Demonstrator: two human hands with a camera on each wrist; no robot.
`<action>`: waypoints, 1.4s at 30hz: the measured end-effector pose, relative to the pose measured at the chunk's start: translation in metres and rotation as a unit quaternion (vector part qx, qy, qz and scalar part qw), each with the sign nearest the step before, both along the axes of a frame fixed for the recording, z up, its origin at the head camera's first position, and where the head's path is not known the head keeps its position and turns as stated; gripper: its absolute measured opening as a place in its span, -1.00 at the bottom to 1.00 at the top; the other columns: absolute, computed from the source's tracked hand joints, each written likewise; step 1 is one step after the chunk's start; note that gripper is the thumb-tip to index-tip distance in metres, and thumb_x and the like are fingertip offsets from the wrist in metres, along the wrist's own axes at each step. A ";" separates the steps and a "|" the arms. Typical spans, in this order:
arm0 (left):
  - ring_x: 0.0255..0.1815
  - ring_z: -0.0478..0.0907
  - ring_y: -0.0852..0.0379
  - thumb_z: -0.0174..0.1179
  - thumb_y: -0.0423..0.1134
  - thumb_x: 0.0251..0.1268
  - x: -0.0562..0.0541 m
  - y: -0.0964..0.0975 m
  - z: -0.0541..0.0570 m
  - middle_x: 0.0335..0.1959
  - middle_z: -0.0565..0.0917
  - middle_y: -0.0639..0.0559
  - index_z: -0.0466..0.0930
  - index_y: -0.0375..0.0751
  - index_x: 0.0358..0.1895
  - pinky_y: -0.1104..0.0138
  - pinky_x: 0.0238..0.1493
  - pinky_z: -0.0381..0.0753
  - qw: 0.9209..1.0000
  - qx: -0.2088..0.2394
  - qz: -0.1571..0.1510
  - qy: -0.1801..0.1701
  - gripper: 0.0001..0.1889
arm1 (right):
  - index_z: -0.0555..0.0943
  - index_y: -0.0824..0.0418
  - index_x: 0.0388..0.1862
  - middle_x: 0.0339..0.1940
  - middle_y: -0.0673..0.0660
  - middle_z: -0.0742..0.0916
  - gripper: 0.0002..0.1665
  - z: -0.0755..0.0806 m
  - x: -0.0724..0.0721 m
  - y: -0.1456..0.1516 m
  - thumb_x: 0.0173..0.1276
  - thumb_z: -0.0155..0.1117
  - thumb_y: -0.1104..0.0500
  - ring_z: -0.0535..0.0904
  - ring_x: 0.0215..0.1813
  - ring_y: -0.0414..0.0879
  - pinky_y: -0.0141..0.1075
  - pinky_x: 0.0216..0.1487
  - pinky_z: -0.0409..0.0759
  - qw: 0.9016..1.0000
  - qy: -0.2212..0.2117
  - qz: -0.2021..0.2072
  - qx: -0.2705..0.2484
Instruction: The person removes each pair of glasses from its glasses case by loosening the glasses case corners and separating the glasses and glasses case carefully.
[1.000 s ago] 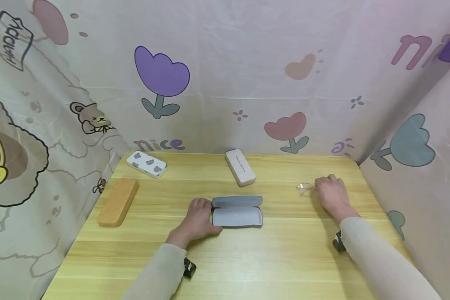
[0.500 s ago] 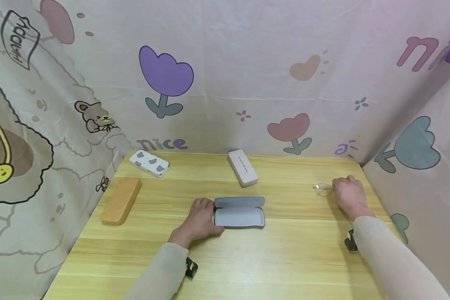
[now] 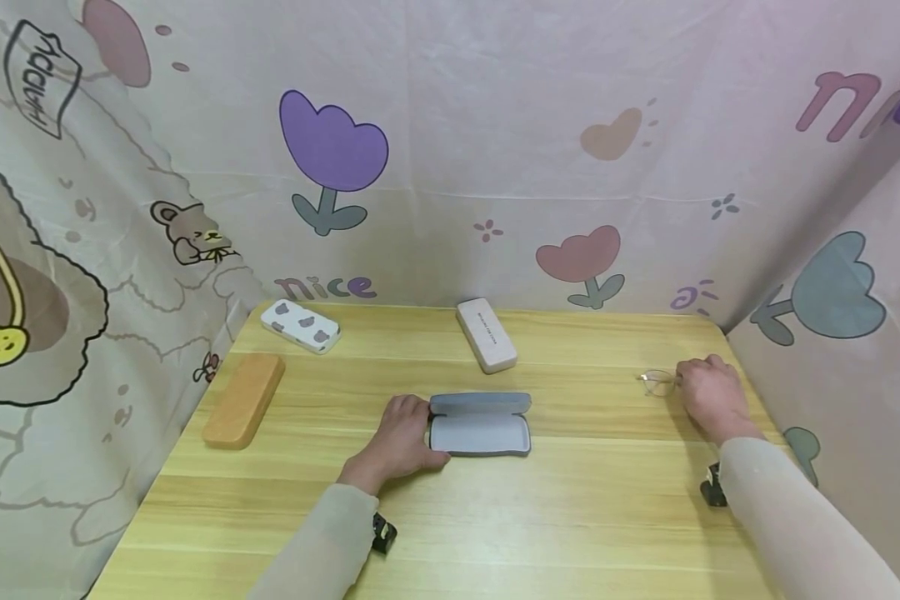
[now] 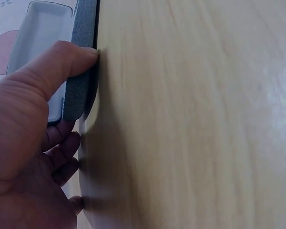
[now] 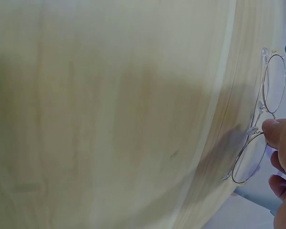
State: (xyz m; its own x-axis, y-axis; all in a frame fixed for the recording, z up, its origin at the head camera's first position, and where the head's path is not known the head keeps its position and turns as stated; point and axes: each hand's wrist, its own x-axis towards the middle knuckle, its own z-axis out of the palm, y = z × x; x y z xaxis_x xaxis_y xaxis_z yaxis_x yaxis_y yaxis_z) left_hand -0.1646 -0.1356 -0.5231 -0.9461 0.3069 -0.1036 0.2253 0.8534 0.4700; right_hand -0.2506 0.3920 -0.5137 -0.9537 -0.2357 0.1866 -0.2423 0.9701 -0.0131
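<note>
An open grey-blue glasses case (image 3: 480,435) stands near the middle of the table, its pale inside showing and its lid tipped back. My left hand (image 3: 399,440) grips its left end; in the left wrist view the thumb (image 4: 71,59) presses the case's front edge, with fingers bent around the end. Toward the table's right edge, my right hand (image 3: 712,396) holds a pair of thin-rimmed glasses (image 3: 658,382). The right wrist view shows the thumb (image 5: 274,131) at the bridge between the round lenses, with the temples folded behind them. Whether the glasses touch the table I cannot tell.
An orange case (image 3: 243,402) lies at the left of the wooden table (image 3: 555,525). Farther back are a white case with bear prints (image 3: 300,326) and a pale pink case with lettering (image 3: 487,335). A printed curtain (image 3: 450,150) borders the back and sides.
My right hand has moved to the right with the glasses, farther from the open case. My left hand stays at the case's left end; the head view has shifted slightly.
</note>
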 end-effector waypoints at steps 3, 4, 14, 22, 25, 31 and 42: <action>0.45 0.29 -0.23 0.57 0.12 0.05 0.000 0.000 0.001 0.31 0.52 -0.24 0.43 -0.53 0.38 -0.04 0.60 0.15 1.000 -0.001 -0.001 -0.001 -0.03 | 0.67 0.26 -0.34 -0.21 0.30 0.79 -0.83 0.000 0.000 0.001 0.45 0.16 0.34 0.52 -0.15 0.27 0.19 -0.10 0.48 1.000 0.001 0.001 0.001; 0.45 0.29 -0.23 0.57 0.12 0.05 0.000 0.000 0.001 0.31 0.52 -0.24 0.43 -0.53 0.38 -0.05 0.60 0.14 1.000 0.000 0.000 -0.001 -0.03 | 0.67 0.26 -0.34 -0.22 0.30 0.79 -0.83 0.000 0.000 0.002 0.44 0.16 0.34 0.53 -0.15 0.26 0.18 -0.11 0.48 1.000 0.002 0.001 0.002; 0.43 0.31 -0.22 0.58 0.11 0.04 0.000 0.000 -0.001 0.29 0.53 -0.23 0.44 -0.52 0.37 -0.05 0.60 0.15 1.000 0.004 -0.002 0.005 -0.04 | 0.65 0.46 0.05 0.09 0.47 0.72 -0.66 0.010 0.006 -0.011 0.40 0.05 0.37 0.52 0.10 0.42 0.36 0.11 0.45 1.000 -0.013 -0.003 -0.008; 0.42 0.32 -0.21 0.58 0.12 0.04 0.001 -0.001 0.000 0.28 0.54 -0.22 0.48 -0.50 0.34 -0.04 0.59 0.17 1.000 0.002 0.002 0.003 -0.07 | 0.65 0.46 0.03 0.02 0.45 0.75 -0.70 0.016 0.018 -0.070 0.49 0.13 0.27 0.56 0.08 0.40 0.29 0.10 0.47 0.993 0.080 0.009 -0.087; 0.41 0.32 -0.21 0.58 0.12 0.04 0.001 0.000 0.001 0.27 0.54 -0.23 0.49 -0.52 0.33 -0.04 0.58 0.19 1.000 0.007 0.005 0.002 -0.07 | 0.67 0.42 -0.01 -0.02 0.41 0.77 -0.71 0.019 0.024 -0.102 0.55 0.16 0.20 0.59 0.07 0.35 0.27 0.13 0.49 0.990 0.083 0.019 -0.114; 0.40 0.32 -0.20 0.56 0.11 0.06 0.002 -0.001 0.001 0.26 0.53 -0.22 0.48 -0.51 0.34 -0.05 0.57 0.20 1.000 0.013 0.005 0.002 -0.08 | 0.71 0.33 -0.04 -0.05 0.30 0.80 -0.68 0.027 0.040 -0.169 0.58 0.22 0.08 0.62 0.06 0.25 0.19 0.14 0.50 0.985 0.062 0.054 -0.154; 0.41 0.30 -0.20 0.56 0.13 0.09 0.002 -0.001 -0.001 0.27 0.52 -0.21 0.49 -0.50 0.35 -0.05 0.56 0.21 1.000 0.017 0.009 0.004 -0.09 | 0.71 0.26 -0.08 -0.07 0.19 0.79 -0.70 0.031 0.067 -0.247 0.51 0.36 0.02 0.62 0.01 0.13 0.02 0.03 0.49 0.973 0.083 0.133 -0.167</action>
